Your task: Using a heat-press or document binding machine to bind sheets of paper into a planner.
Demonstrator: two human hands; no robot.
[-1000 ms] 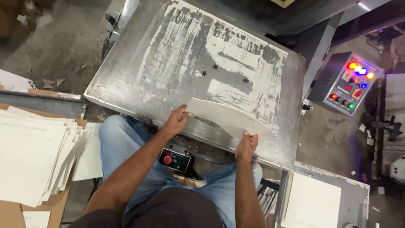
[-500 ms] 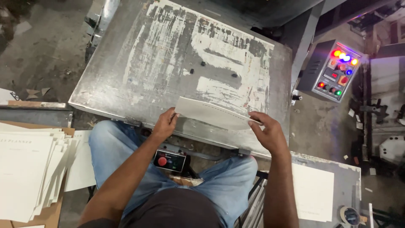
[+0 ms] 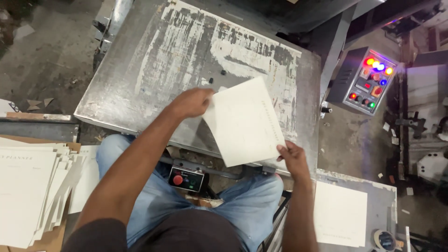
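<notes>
Holding a cream sheet (image 3: 243,122) tilted over the worn metal desk (image 3: 154,60), the left hand (image 3: 192,102) has its fingers clamped on one edge and the right hand (image 3: 291,156) pinches the near corner. It is not yet laid flat; a pile of sheets (image 3: 28,191) waits at the left.

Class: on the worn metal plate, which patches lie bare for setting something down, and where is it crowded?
Bare: the metal plate left of the left hand, and its far strip. Crowded: the near right, where both hands, the right hand included, hold the white sheet.
</notes>
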